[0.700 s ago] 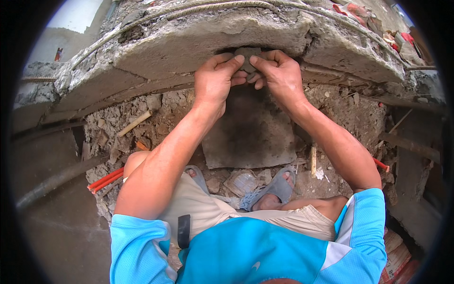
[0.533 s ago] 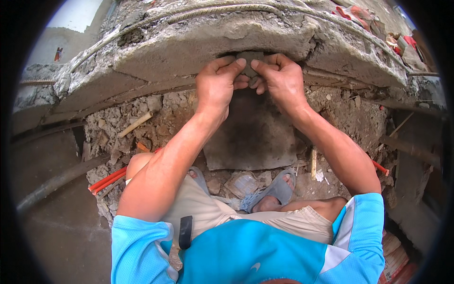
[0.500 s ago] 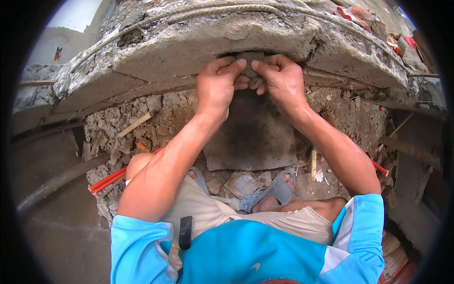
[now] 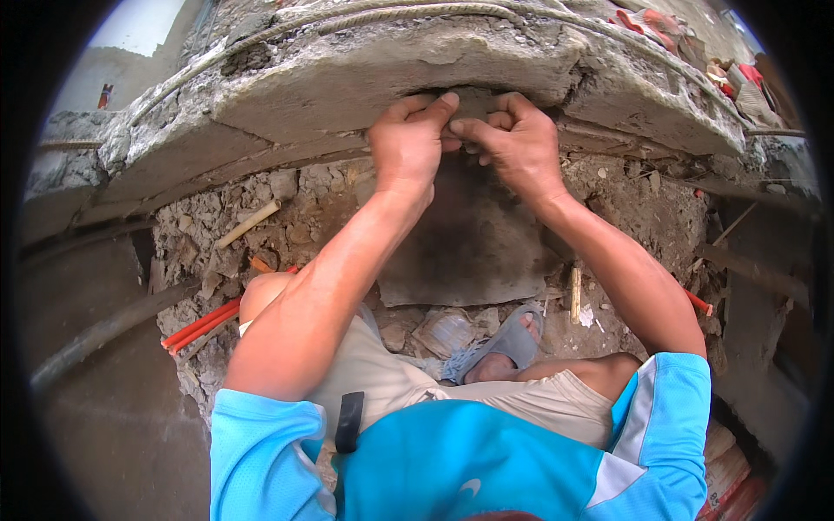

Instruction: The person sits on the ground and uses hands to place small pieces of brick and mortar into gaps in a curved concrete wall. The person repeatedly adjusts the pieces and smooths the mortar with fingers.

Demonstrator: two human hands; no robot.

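Both hands are up at a notch under the rough concrete ledge [image 4: 347,100], in front of me. Between them is a grey, crumbly lump [image 4: 474,101], perhaps mortar or clay, partly hidden by the fingers and the notch's shadow. My left hand [image 4: 407,143] is closed at the lump's left side, with its thumb pointing up along the edge. My right hand [image 4: 523,149] has its fingers curled at the other side and its thumb across toward the left hand. Below them a dark-stained grey slab [image 4: 469,278] slopes down toward my feet.
Steel reinforcing bars [image 4: 417,12] run along the ledge top. Red rods [image 4: 201,326] lie to the left, near a bamboo piece [image 4: 249,224] on the rubble. Another short stick [image 4: 575,293] stands right of the slab. A grey pipe [image 4: 113,334] crosses the far left.
My right thumb has slid down off the lump's face and toward the left hand. The left thumb has risen slightly. The lump now shows less and sits further back in the notch.
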